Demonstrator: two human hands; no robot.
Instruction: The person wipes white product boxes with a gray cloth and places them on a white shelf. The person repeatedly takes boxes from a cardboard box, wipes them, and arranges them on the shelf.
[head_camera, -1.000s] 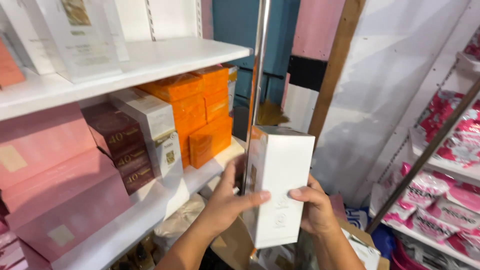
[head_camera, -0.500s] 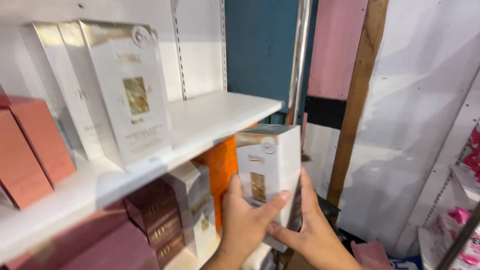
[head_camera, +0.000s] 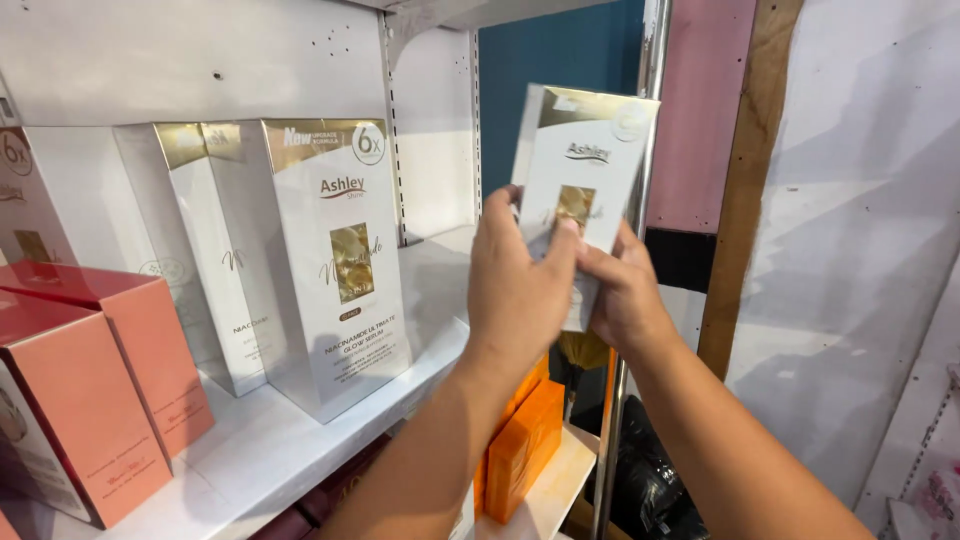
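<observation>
White-gold box (head_camera: 585, 170) beside shelved boxes (head_camera: 330, 260)

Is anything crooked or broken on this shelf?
Nothing looks broken. The only box off the shelf is the white and gold box, held up by the left hand and right hand.

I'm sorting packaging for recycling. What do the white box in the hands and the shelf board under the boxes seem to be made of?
White box: likely glossy coated cardboard, given its sharp folded edges and shiny gold foil-like top band. Shelf board: probably white painted metal, smooth and thin-edged, though laminate can't be ruled out.
</observation>
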